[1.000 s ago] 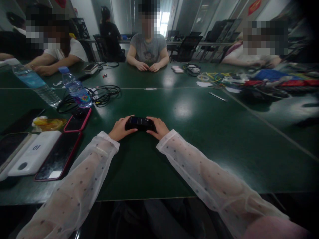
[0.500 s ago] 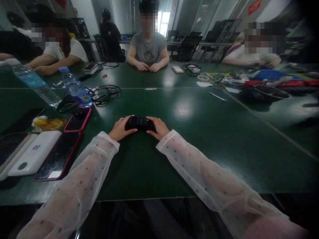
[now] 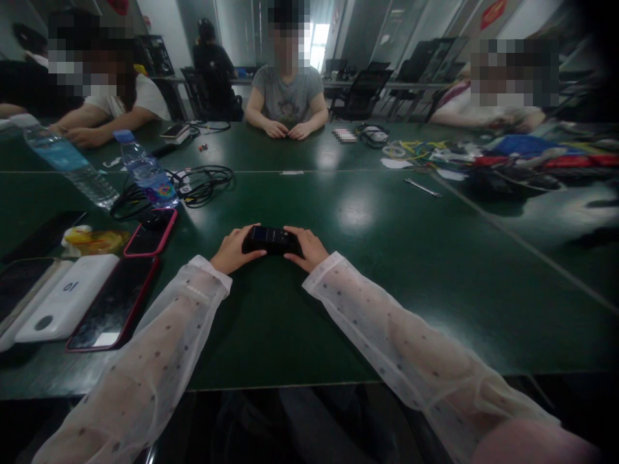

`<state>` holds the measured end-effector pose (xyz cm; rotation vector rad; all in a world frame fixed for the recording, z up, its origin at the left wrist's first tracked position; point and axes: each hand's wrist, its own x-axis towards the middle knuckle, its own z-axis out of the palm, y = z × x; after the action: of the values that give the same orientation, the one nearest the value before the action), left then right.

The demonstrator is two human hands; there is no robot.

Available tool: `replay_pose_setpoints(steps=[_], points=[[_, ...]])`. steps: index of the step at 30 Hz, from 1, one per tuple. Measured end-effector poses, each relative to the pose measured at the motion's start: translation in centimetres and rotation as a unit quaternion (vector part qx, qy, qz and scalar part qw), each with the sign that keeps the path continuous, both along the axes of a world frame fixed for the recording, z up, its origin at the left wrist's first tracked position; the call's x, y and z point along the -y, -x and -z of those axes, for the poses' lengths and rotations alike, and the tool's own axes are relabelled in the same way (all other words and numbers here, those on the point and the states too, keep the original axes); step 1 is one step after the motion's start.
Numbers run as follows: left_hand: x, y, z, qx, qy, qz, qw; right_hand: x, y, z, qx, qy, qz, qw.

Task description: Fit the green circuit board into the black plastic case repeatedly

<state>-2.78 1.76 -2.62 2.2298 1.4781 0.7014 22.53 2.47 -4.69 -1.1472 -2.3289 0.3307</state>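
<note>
A small black device with a screen on its face (image 3: 271, 238) rests on the green table (image 3: 280, 322) in front of me; its exact kind is too dark to make out. My left hand (image 3: 236, 250) grips its left end, thumb along the near side and fingers behind. On the opposite end, my right hand (image 3: 307, 248) is closed the same way. Sheer white sleeves with dark star dots cover both forearms.
Left of my hands lie a red-edged phone (image 3: 113, 303), a white power bank (image 3: 68, 298) and a pink-cased phone (image 3: 151, 233). Behind them stand two water bottles (image 3: 147, 171) near coiled black cables (image 3: 207, 183). A wrench (image 3: 422, 187) and heaped cables (image 3: 411, 149) lie right. People sit opposite.
Both hands and the black device hold the same place. Only the seated people at far left and far right shift their heads slightly.
</note>
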Motion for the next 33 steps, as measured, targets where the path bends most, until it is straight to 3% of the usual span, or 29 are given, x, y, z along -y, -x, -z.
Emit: replay_pose_setpoints(steps=[33], points=[[-0.04, 0.17, 0.18, -0.012, -0.001, 0.013, 1.0, -0.18, -0.08, 0.22, -0.064, 0.015, -0.002, 0.998]])
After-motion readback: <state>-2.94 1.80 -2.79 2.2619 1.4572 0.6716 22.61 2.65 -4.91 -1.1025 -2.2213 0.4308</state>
